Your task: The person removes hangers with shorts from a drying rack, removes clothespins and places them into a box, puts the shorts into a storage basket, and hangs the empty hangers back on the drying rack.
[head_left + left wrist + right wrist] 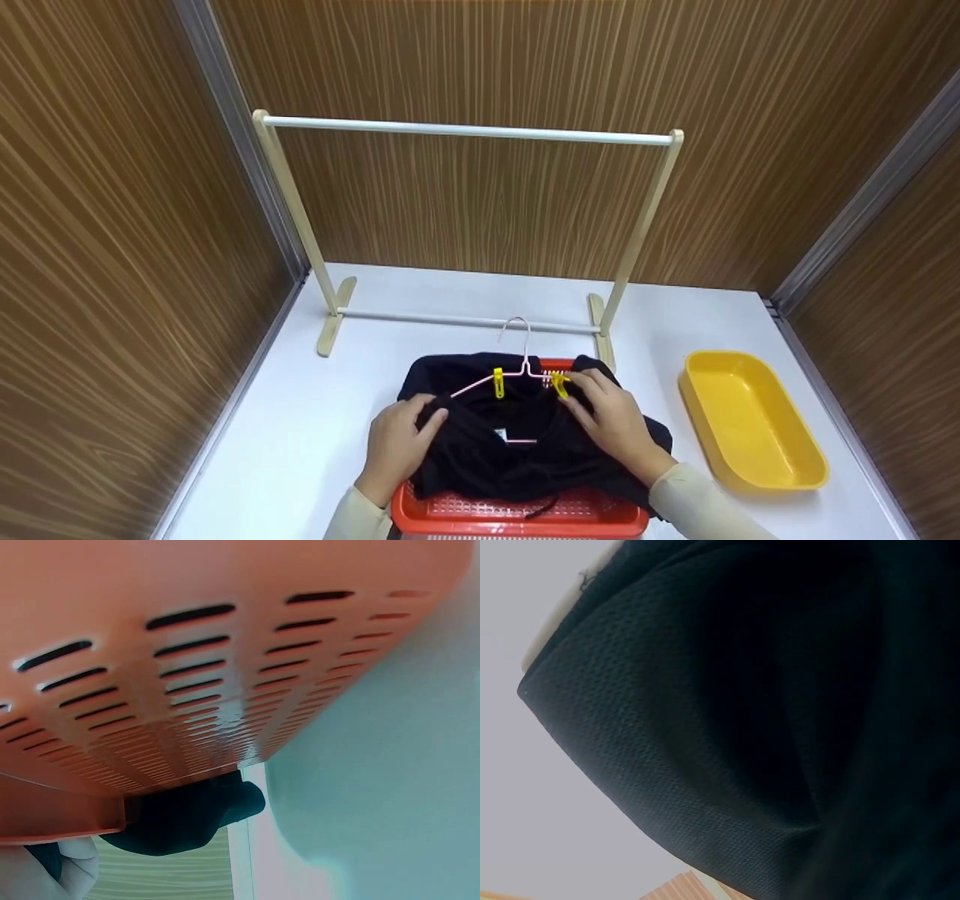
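A black top [480,457] with a small white label lies spread over a red basket [517,517]. Its collar is around a pink hanger [471,388], whose hook points up. One yellow clothespin [499,384] stands on the hanger's left arm. Between right thumb and fingers, my right hand [611,412] pinches a second yellow clothespin [559,385], tilted at the hanger's right arm. My left hand [401,442] holds the top's fabric by the hanger's left end; in the left wrist view its fingers [79,870] show below the basket rim. Black cloth [667,727] fills most of the right wrist view.
Behind the basket stands a wooden rack with a white top rail [465,130] and a lower bar [465,321]. A yellow tray [750,420] is on the white table [285,450] at the right. Wood-patterned panels [480,202] enclose the table at the back and sides.
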The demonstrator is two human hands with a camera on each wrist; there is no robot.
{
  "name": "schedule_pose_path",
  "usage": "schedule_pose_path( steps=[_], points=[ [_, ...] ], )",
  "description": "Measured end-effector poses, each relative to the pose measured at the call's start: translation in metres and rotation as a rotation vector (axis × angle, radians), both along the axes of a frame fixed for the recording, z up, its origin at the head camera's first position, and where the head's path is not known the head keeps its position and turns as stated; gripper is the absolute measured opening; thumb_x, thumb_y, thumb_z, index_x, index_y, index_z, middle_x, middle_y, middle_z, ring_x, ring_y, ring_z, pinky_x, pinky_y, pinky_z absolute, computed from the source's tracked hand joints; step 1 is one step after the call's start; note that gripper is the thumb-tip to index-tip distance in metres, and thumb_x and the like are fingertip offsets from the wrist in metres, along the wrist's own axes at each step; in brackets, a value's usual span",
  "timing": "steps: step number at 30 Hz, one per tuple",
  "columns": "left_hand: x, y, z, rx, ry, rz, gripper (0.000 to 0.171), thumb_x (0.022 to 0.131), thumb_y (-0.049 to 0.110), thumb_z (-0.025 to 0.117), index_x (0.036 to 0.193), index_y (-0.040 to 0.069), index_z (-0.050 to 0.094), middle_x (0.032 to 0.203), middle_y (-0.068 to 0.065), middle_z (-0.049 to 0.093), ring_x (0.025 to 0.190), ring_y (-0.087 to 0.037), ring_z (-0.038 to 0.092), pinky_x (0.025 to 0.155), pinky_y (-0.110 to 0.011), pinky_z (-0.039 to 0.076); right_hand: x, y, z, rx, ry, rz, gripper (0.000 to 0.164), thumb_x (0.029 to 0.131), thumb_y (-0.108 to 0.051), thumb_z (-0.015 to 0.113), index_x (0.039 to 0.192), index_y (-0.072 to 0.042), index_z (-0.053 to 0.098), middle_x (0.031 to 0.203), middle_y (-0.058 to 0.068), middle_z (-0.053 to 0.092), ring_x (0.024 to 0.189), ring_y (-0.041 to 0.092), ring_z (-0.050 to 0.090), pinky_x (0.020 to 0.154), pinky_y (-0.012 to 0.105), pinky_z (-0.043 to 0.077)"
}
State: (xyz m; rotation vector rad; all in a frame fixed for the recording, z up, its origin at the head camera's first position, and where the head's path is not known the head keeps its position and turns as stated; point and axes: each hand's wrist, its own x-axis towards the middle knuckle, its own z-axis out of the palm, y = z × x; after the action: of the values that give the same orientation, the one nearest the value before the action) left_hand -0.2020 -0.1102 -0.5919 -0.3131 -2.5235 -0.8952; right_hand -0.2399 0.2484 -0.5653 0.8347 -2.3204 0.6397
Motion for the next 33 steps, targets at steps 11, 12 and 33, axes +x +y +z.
schedule_pose_path(
  steps=[11, 12, 33],
  points=[
    [0.0009, -0.0007, -0.0003, -0.002, 0.0, 0.005, 0.025, 0.096, 0.04, 0.074, 0.107, 0.017, 0.076, 0.091, 0.0, 0.076, 0.08, -0.019, 0.07, 0.071, -0.041, 0.054, -0.0011, -0.0007, -0.0029, 0.002, 0.068, 0.012, 0.036, 0.087, -0.011, 0.084, 0.12, -0.006, 0.07, 0.106, -0.001, 0.067, 0.083, 0.015, 0.067, 0.068, 0.037, 0.057],
    [0.0009, -0.0008, -0.0003, -0.002, 0.001, 0.005, 0.025, 0.096, 0.04, 0.074, 0.107, 0.018, 0.076, 0.091, 0.0, 0.076, 0.08, -0.019, 0.07, 0.071, -0.041, 0.054, -0.001, -0.0006, -0.0031, 0.003, 0.071, 0.012, 0.036, 0.086, -0.011, 0.084, 0.12, -0.006, 0.07, 0.106, -0.001, 0.067, 0.083, 0.015, 0.067, 0.068, 0.037, 0.057],
    [0.0007, -0.0004, 0.0005, 0.013, -0.023, 0.003, 0.025, 0.096, 0.04, 0.073, 0.108, 0.018, 0.076, 0.093, 0.001, 0.076, 0.082, -0.018, 0.07, 0.073, -0.041, 0.054, -0.0026, 0.0022, -0.0029, -0.02, 0.059, 0.032, 0.035, 0.086, -0.006, 0.082, 0.118, -0.006, 0.069, 0.104, 0.0, 0.067, 0.082, 0.015, 0.068, 0.069, 0.035, 0.057]
  ],
)
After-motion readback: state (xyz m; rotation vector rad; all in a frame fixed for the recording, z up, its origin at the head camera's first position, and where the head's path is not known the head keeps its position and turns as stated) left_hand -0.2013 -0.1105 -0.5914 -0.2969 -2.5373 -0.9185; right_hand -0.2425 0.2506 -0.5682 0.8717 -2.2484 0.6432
